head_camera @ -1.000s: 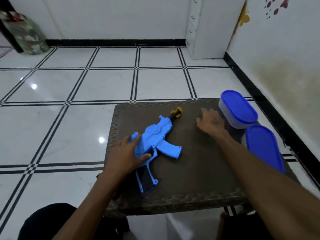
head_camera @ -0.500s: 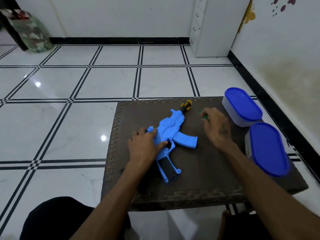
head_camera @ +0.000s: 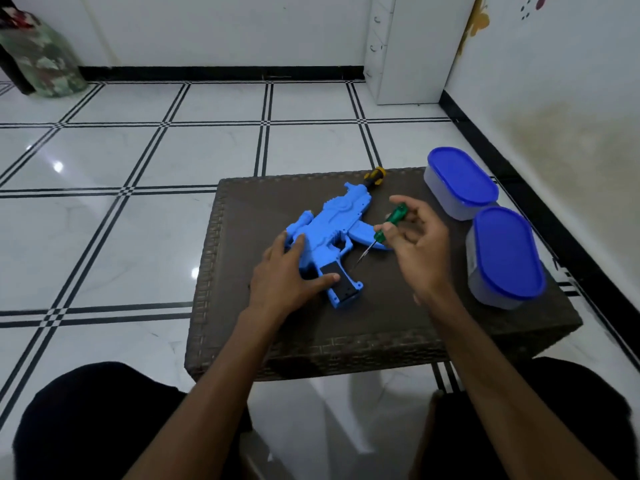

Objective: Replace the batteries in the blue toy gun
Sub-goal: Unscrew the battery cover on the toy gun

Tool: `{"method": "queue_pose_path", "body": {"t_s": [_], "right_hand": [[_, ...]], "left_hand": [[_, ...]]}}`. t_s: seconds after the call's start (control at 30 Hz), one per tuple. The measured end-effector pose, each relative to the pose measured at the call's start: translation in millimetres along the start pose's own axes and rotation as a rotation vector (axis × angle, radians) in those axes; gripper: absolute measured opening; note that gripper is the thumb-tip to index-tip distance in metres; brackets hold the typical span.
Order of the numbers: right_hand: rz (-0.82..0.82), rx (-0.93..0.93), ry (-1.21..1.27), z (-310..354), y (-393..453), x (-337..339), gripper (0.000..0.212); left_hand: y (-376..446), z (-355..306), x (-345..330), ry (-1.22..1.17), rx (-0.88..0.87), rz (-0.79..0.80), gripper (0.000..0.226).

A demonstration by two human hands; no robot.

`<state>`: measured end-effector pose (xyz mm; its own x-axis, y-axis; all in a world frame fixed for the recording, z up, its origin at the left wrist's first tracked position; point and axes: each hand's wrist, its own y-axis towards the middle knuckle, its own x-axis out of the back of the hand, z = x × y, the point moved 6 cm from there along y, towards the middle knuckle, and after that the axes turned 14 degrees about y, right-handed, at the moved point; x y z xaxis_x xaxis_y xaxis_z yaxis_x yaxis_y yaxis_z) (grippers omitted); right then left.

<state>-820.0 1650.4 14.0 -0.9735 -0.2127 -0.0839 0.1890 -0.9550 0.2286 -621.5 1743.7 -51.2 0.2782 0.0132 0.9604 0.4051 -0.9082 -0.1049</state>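
- Lying flat mid-tabletop (head_camera: 381,327), the blue toy gun (head_camera: 332,226) runs diagonally, its yellow muzzle toward the far edge.
- Left hand (head_camera: 287,275) presses, fingers spread, on its near end.
- Right hand (head_camera: 419,244) pinches a green screwdriver (head_camera: 388,225).

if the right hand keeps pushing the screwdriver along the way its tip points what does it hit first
Probably the black panel on the blue toy gun's grip. The right hand aims the green screwdriver down-left at it; depth is uncertain.
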Motion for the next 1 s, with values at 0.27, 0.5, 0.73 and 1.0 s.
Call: {"method": "queue_pose_path", "body": {"t_s": [0.27,0.5,0.73,1.0], "right_hand": [[0.101,0.147,0.066,8,-26,-8,0.047],[0.255,0.200,0.032,16,-17,-25,0.049],[0.273,0.256,0.091,15,-26,-16,0.051],[0.307,0.253,0.057,7,-35,-19,0.050]], "left_hand": [[-8,3,-1,0.104,0.051,-0.068,0.109],[-11,4,5,0.177,0.148,-0.054,0.104],[-7,-6,-2,0.094,0.139,0.049,0.124],[-12,-14,2,0.073,0.181,0.066,0.113]]}}
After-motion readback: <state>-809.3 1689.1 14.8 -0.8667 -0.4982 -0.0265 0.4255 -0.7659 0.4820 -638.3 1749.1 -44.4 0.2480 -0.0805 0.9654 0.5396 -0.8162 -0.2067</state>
